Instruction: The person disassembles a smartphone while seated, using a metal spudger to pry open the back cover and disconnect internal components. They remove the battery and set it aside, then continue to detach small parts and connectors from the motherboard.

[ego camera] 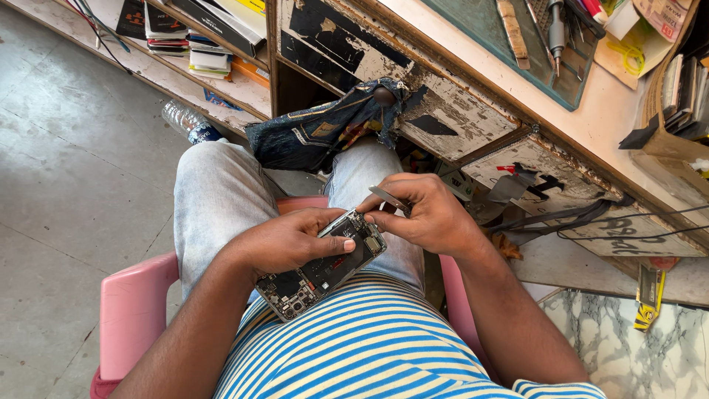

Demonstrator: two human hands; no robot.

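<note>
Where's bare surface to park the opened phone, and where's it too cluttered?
Free: the pale bench top between the green mat and the cardboard box; also the marble slab lower right. Crowded: the mat holds tools, the shelf is stacked. Left hand grips the phone, right hand holds tweezers.

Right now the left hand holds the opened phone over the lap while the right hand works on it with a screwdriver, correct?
Not quite. The head view shows the right hand gripping metal tweezers, not a screwdriver. The left hand does hold the opened phone over the lap.
</note>
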